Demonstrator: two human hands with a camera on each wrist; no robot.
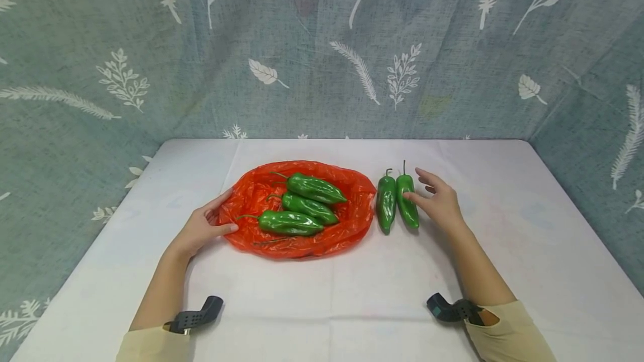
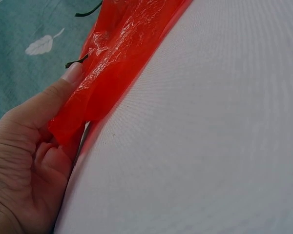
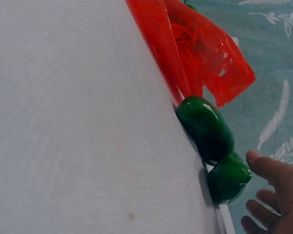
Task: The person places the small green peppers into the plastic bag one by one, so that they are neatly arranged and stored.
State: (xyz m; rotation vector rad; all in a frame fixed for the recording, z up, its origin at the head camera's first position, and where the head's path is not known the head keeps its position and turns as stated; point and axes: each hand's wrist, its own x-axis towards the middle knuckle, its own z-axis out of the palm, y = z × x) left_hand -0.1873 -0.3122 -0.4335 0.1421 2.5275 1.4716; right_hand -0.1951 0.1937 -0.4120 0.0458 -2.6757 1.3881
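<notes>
A red plastic bag (image 1: 357,228) lies spread open on the table, with three green peppers (image 1: 292,223) inside, stems to the left. My left hand (image 1: 201,228) holds the bag's left rim; in the left wrist view its thumb (image 2: 68,80) lies over the red film and the fingers are partly hidden behind it. Right of the bag, two more peppers lie side by side, stems away from me: one nearer the bag (image 1: 386,205), the other (image 1: 407,211) beside my right hand (image 1: 440,203). That hand's thumb and fingers are spread around this pepper, apart from it in the right wrist view.
A white cloth (image 1: 382,289) covers the table. Behind it and along both sides hangs a grey-green curtain (image 1: 312,99) with white leaf prints. Each wrist wears a dark camera mount (image 1: 201,314), and both forearms come in from the near edge.
</notes>
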